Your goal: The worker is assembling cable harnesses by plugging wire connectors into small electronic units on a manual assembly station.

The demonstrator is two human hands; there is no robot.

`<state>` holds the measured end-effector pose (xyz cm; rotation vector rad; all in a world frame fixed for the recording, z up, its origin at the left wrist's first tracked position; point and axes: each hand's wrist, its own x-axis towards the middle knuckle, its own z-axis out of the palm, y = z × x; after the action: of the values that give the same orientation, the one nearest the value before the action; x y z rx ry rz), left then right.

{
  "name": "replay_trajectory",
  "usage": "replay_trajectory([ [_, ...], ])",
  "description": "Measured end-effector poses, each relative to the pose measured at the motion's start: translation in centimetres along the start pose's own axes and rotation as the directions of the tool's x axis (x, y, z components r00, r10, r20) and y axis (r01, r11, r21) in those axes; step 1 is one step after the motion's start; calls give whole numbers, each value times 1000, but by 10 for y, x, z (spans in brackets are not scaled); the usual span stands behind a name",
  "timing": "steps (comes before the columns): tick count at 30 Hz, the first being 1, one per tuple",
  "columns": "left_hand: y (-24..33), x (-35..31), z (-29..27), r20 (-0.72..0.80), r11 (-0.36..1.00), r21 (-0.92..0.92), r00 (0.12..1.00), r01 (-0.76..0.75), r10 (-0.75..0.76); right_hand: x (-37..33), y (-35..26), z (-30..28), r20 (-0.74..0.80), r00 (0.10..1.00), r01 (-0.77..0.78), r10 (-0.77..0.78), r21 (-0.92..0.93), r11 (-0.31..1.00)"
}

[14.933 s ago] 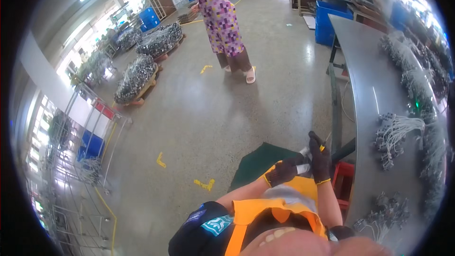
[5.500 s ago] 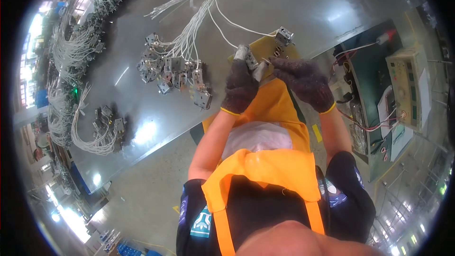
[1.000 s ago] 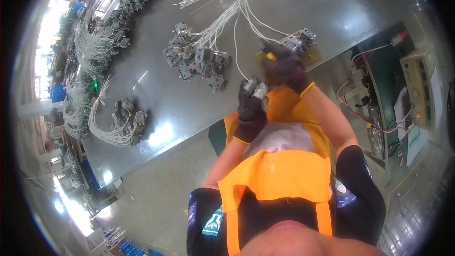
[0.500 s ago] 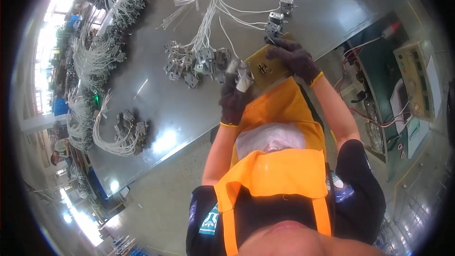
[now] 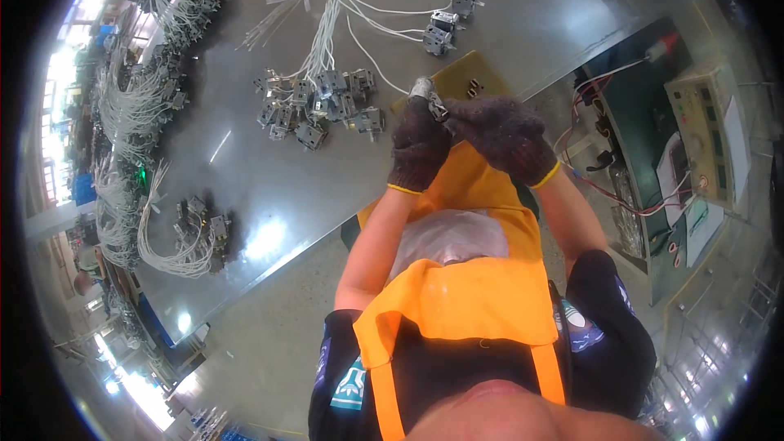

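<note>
My left hand point(image 5: 420, 145), in a dark knit glove with a whitish covering on one digit, is closed round a small metal component point(image 5: 438, 109). A white wire runs from it to a tied bundle. Against the same component press the pinched fingers of my right hand point(image 5: 500, 135), also gloved; what lies between its fingertips is mostly hidden. Just beyond both hands lies a yellow-brown plate point(image 5: 467, 68) with a few small dark metal pieces point(image 5: 474, 86) on it. To the left is a heap of wired metal components point(image 5: 314, 102), and several more point(image 5: 439, 34) lie beyond the plate.
The grey metal table point(image 5: 269, 167) has its near edge running diagonally before me. More wired bundles point(image 5: 135, 118) line its left side; another bundle point(image 5: 184, 253) lies near the front edge. At right stand a beige instrument point(image 5: 701, 143), red and white cables and red-handled scissors point(image 5: 674, 253).
My right hand has moved from the plate's far edge to my left hand, meeting it at the metal component. My left hand has turned and lifted the component. The whole view has shifted slightly.
</note>
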<state>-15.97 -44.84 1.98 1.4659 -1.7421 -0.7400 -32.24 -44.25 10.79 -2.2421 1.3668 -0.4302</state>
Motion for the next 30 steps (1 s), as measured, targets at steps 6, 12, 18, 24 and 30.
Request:
replay_trajectory([
  [6, -83, 3, 53, 121, 856, -497, 988, 140, -91, -2, 0, 20, 13, 999, 48, -46, -234, 971],
  [12, -11, 11, 3, 78, 995, -47, 992, -92, 96, 2, 0, 24, 22, 999, 44, -39, -300, 953],
  [18, -2, 6, -11, 35, 976, 28, 976, -214, 213, 7, 1, 14, 72, 995, 88, -68, -320, 943],
  [24, 4, 11, -7, -30, 956, 83, 958, -283, 286, -2, 0, 29, -3, 1000, -19, 19, -366, 930],
  [30, 1, -5, -23, 85, 978, 44, 976, -205, 200, -3, -9, 8, 54, 996, -52, 66, -219, 974],
])
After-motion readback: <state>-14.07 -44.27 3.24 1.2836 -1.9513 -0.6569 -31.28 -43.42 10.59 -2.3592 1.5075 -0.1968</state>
